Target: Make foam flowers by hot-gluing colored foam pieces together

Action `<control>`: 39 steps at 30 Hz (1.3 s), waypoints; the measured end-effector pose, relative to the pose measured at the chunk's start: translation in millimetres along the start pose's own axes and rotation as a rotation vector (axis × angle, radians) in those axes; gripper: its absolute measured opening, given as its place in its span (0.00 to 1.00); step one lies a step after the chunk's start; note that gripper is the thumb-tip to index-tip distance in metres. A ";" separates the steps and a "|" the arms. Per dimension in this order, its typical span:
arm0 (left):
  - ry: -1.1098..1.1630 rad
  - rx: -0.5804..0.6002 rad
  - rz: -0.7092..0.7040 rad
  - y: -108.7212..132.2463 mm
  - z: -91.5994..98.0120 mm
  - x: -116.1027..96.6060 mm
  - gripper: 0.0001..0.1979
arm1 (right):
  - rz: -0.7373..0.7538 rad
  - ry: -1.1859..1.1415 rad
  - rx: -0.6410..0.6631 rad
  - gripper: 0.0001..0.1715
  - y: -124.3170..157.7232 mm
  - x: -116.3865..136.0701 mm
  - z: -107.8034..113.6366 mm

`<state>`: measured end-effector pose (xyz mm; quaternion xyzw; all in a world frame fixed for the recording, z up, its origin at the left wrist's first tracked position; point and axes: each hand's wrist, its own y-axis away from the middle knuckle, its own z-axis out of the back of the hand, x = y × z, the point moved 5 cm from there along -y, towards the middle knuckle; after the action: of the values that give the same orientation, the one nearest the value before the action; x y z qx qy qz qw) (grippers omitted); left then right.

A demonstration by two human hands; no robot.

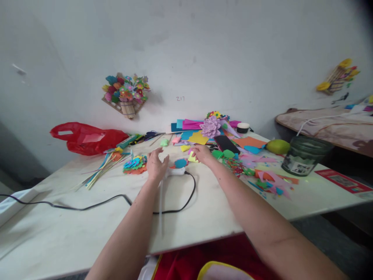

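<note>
My left hand [157, 165] is over the table with its thumb and fingers apart, holding nothing. Beside it lies a white hot glue gun [176, 171] with a black cord and a clear glue stick [161, 210] running toward me. My right hand [201, 154] has its fingertips closed on a small pale yellow foam piece [192, 157]. Between the hands sits a blue scalloped foam disc [181, 163] with orange beneath it. Left of my left hand is a stack of blue, yellow and orange foam flower shapes [135, 164].
Thin sticks [99, 171] and a red plastic bag [87, 138] lie at the left. Foam sheets [189, 124], a purple flower [211, 126] and a phone [226, 144] are at the back. Foam scraps [271, 182] and a dark green tub [304, 155] stand right. The cord [87, 208] crosses the table.
</note>
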<state>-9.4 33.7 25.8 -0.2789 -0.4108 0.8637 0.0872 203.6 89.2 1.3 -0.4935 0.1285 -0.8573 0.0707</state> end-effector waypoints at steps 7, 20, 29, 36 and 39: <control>-0.001 -0.004 -0.005 1.2 0.2 -0.1 0.16 | 0.120 0.168 0.006 0.12 3.5 10.4 1.3; -0.001 -0.004 -0.005 1.1 0.8 -0.9 0.15 | 0.102 0.148 0.059 0.15 10.3 18.4 1.5; -0.011 0.005 -0.013 0.7 0.5 -1.0 0.14 | 0.118 0.217 -0.037 0.14 5.7 13.3 5.6; -0.013 0.008 -0.003 0.4 -0.6 0.2 0.14 | 0.209 0.369 -0.018 0.13 11.6 25.3 6.3; -0.014 0.011 -0.008 0.4 -0.4 -0.1 0.14 | 0.185 0.323 0.021 0.07 11.4 21.6 4.1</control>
<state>-9.1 33.7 25.3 -0.2705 -0.4076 0.8676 0.0894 196.3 72.3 17.8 -0.3349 0.1741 -0.9165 0.1327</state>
